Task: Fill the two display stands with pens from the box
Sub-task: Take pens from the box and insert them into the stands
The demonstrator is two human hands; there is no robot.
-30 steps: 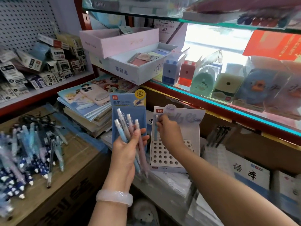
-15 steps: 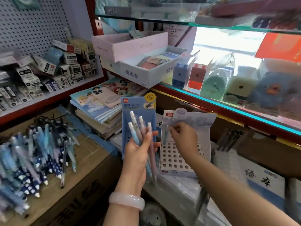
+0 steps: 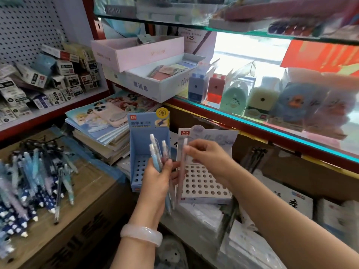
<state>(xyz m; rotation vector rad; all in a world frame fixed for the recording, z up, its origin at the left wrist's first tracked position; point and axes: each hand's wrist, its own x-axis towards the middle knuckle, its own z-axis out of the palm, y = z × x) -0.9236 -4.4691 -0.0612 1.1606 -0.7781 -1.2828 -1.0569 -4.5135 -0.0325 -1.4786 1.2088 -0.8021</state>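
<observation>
Two cardboard display stands sit side by side on wrapped stock: a blue stand [image 3: 138, 152] on the left and a white stand [image 3: 206, 183] with a grid of holes on the right. My left hand [image 3: 155, 181] grips a small bunch of pale blue pens [image 3: 155, 154] upright in front of the blue stand. My right hand [image 3: 207, 156] pinches a single pinkish pen [image 3: 181, 167] near its top, hanging over the left edge of the white stand. A heap of loose pens [image 3: 29, 183] lies on a brown carton at the left.
A stack of picture notebooks [image 3: 104, 125] with a phone [image 3: 108, 113] on top lies behind the stands. A red-edged glass shelf [image 3: 252, 123] carrying sharpeners juts out above the white stand. Small boxes fill the left shelf [image 3: 48, 78].
My right hand now holds a pinkish pen taken from the left hand's bunch, which is smaller. The camera has shifted, moving the whole scene to the right.
</observation>
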